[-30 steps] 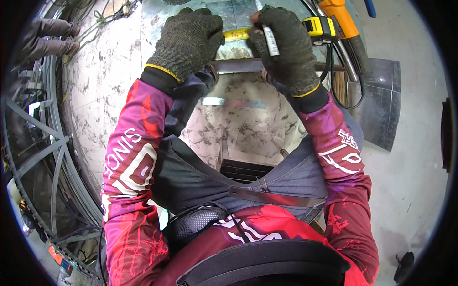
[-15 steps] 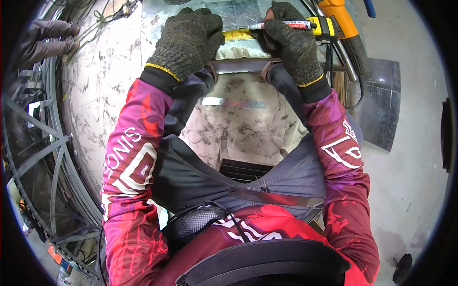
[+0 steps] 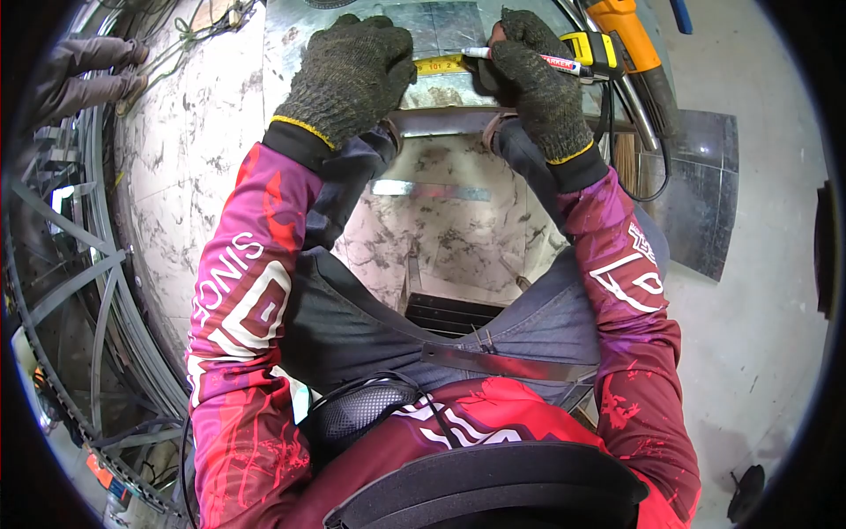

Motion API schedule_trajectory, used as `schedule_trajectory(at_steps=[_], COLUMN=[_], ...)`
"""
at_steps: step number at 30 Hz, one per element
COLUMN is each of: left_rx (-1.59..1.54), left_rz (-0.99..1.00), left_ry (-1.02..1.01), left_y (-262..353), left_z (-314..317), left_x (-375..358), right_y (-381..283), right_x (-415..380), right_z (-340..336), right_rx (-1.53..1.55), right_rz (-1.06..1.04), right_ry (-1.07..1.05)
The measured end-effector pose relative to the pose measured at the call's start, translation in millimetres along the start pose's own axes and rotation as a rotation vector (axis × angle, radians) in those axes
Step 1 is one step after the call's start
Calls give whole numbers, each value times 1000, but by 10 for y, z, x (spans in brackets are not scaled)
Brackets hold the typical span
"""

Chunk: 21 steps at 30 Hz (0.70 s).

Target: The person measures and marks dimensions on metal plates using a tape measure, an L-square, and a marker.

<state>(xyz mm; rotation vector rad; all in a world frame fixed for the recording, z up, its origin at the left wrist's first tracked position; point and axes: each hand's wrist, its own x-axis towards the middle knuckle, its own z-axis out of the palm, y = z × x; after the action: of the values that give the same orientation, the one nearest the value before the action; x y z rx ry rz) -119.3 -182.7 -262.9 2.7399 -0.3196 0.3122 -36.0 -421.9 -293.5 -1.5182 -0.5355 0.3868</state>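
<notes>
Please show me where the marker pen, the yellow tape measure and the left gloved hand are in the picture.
marker pen (image 3: pixel 529 58): head view, on the middle of its white barrel.
yellow tape measure (image 3: pixel 588 47): head view, on its yellow case.
left gloved hand (image 3: pixel 348 70): head view, on the back of the glove.

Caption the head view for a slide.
Gloved left hand pins a tape measure on sheet metal; right hand holds a marker.

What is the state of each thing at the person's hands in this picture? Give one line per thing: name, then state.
left hand: gloved, pressed flat on the tape.
right hand: gloved, gripping the marker.
marker: lying nearly level, tip on the sheet by the tape.
tape measure: blade pulled out across the sheet.
metal sheet: lying flat under both hands.
</notes>
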Motion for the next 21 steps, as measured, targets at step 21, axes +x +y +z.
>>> schedule_trajectory(at_steps=[21], left_rx=[62], left_rz=[-48], left_ry=[-45], left_y=[2], left_z=[14], left_x=[3], right_y=[-95], right_x=[-12], right_z=[60], right_rx=[-764], right_rz=[-760], right_ry=[-137])
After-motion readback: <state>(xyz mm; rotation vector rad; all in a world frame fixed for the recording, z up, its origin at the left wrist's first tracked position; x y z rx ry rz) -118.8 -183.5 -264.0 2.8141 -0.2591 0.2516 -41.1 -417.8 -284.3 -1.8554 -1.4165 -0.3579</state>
